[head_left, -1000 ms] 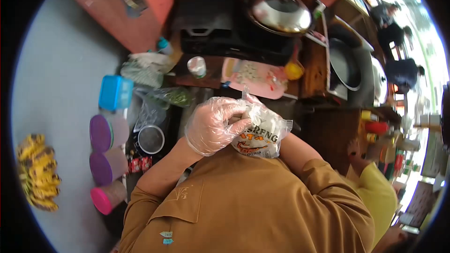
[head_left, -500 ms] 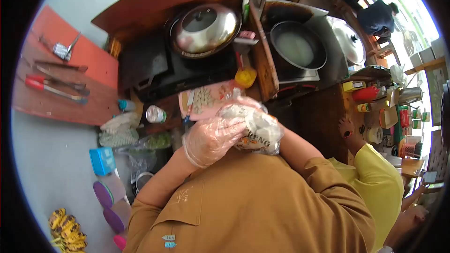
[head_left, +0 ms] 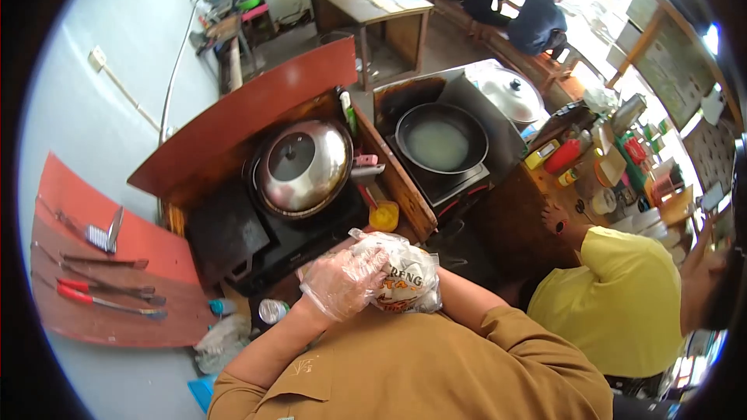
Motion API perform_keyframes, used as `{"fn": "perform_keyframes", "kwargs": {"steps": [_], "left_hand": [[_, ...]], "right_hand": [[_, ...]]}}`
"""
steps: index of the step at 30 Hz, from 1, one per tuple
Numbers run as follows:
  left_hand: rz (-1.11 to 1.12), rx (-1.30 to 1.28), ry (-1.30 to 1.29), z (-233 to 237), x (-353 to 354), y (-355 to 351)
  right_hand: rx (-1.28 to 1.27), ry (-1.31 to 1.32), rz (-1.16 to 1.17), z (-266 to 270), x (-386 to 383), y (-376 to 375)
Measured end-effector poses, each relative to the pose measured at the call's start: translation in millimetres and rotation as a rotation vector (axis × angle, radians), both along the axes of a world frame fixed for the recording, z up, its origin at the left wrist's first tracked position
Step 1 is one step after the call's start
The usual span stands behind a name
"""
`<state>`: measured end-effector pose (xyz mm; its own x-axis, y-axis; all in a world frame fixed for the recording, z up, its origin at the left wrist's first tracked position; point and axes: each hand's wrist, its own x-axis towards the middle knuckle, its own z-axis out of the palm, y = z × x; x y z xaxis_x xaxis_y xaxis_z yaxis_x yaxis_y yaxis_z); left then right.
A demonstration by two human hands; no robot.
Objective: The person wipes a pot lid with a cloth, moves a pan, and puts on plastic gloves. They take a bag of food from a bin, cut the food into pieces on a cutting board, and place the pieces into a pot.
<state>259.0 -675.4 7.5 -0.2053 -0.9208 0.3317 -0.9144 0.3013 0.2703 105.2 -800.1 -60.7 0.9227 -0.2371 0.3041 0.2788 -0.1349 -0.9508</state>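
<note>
A clear plastic glove covers my left hand (head_left: 344, 276), whose fingers are closed against the side of a printed plastic bag (head_left: 406, 278) in front of my chest. The bag is white and clear with dark and orange lettering; its contents cannot be made out. From the other side my right hand (head_left: 442, 281) holds the same bag, its fingers mostly hidden behind the plastic. Just beyond the hands is a small container of yellow stuff (head_left: 384, 216) with a red-handled utensil in it. A lidded wok (head_left: 305, 169) sits on the stove farther ahead.
A dark pan of cloudy liquid (head_left: 442, 138) is on a second burner, past a wooden divider (head_left: 401, 187). Tongs (head_left: 109, 288) lie on the red board at left. A person in a yellow shirt (head_left: 615, 295) stands close at right, one hand on the counter. Other people sit farther back.
My view has tilted up and turned, bringing in the table and seated people at the back. The bag remains between my hands, and my left hand has shifted along its side.
</note>
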Motion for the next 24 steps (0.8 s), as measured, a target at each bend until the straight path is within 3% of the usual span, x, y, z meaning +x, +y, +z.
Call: {"fn": "perform_keyframes", "kwargs": {"steps": [8,12,14,17,24], "left_hand": [[-0.062,-0.115,-0.109,41,41,12],[-0.06,-0.114,-0.098,4,52,16],[-0.104,0.056,-0.083,-21,46,17],[-0.123,0.112,-0.116,-41,38,18],[-0.109,0.218,-0.182,-52,25,18]], "right_hand": [[0.096,0.022,-0.138,-12,35,13],[0.176,0.039,-0.163,-36,12,33],[0.223,0.05,-0.163,-48,20,44],[0.302,0.074,-0.166,-64,19,53],[0.608,0.197,-0.152,-98,-3,39]]}}
